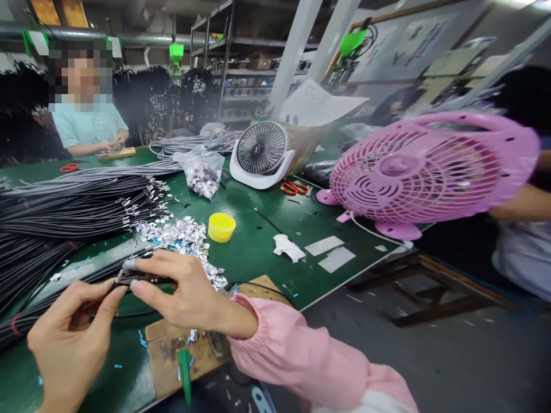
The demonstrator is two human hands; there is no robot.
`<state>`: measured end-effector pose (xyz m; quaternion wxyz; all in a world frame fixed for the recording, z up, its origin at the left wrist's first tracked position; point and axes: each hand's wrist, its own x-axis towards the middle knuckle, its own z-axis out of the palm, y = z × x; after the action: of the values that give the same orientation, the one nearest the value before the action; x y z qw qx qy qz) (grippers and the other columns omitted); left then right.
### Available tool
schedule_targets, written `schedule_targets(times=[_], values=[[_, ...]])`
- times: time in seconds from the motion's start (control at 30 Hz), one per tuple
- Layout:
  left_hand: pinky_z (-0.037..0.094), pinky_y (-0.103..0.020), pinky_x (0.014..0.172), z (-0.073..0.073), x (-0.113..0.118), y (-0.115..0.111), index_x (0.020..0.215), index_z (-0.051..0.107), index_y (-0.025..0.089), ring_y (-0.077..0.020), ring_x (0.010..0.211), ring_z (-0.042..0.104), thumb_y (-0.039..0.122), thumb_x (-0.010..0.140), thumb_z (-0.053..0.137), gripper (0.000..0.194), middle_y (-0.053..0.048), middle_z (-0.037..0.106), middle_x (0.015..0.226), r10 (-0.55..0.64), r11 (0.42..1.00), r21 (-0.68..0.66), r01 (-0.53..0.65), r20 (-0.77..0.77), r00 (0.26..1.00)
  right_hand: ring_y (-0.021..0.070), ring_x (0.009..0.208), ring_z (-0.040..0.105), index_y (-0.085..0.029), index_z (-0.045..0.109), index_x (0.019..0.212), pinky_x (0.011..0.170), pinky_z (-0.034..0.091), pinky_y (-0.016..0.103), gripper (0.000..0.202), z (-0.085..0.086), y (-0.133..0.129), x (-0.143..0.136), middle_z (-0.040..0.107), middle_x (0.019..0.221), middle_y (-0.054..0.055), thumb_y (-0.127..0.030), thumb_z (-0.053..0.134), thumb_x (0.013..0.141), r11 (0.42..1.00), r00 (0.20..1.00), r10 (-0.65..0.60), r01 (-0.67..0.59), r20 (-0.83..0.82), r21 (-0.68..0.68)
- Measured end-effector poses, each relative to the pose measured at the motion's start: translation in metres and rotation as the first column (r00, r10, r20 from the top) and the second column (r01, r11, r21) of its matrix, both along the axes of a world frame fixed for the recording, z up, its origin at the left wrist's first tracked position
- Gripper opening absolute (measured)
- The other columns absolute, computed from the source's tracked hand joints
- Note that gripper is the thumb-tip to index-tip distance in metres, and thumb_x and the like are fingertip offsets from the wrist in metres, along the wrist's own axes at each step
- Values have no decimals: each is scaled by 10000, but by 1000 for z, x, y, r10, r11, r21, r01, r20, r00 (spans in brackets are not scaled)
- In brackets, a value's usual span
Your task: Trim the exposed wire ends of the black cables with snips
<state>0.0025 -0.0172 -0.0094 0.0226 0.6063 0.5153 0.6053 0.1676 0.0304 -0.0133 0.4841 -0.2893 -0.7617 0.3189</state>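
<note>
Your left hand (75,332) and right hand (174,281): fingertips pinched closed on black cable end (115,283) | cable end: above near edge of green table (253,264), beside foil pieces (183,235)

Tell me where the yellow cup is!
The yellow cup sits on the green table, left of centre in the head view, just right of the silvery scraps.

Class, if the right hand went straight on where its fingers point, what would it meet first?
Likely the dark cable end pinched in the left hand, then those fingertips; depth is unclear.
</note>
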Motion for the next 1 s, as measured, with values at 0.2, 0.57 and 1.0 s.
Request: schedule_targets(times=[0.2, 0.57, 1.0], values=[[536, -151, 518, 2, 5, -2, 683, 741, 264, -76, 492, 597, 306, 755, 782, 92, 87, 674, 594, 19, 1000, -13, -18, 31, 999, 157, 733, 686, -165, 825, 1117, 695, 517, 261, 309, -1, 1, -2, 775, 869, 61, -365, 658, 949, 999, 1000, 28, -28, -3, -30], [401, -148, 350, 9, -8, 0, 677, 727, 244, -73, 329, 497, 380, 851, 678, 226, 74, 589, 459, -119, 978, -180, 108, -50, 992, 149, 680, 673, -172, 840, 1056, 651, 503, 249, 254, -1, -1, -1, 759, 802, 49, -325, 665, 953, 999, 999, -35, 34, 12, 36], [205, -229, 281, 24, -9, 4, 417, 393, 235, -89, 372, 219, 831, 810, 530, 726, 47, 284, 439, -469, 682, -561, 469, 156, 869, 115, 840, 711, -102, 716, 1025, 740, 568, 175, 169, -19, 14, -1, 738, 985, 92, -96, 557, 968, 863, 978, 201, -151, -53, 482]])
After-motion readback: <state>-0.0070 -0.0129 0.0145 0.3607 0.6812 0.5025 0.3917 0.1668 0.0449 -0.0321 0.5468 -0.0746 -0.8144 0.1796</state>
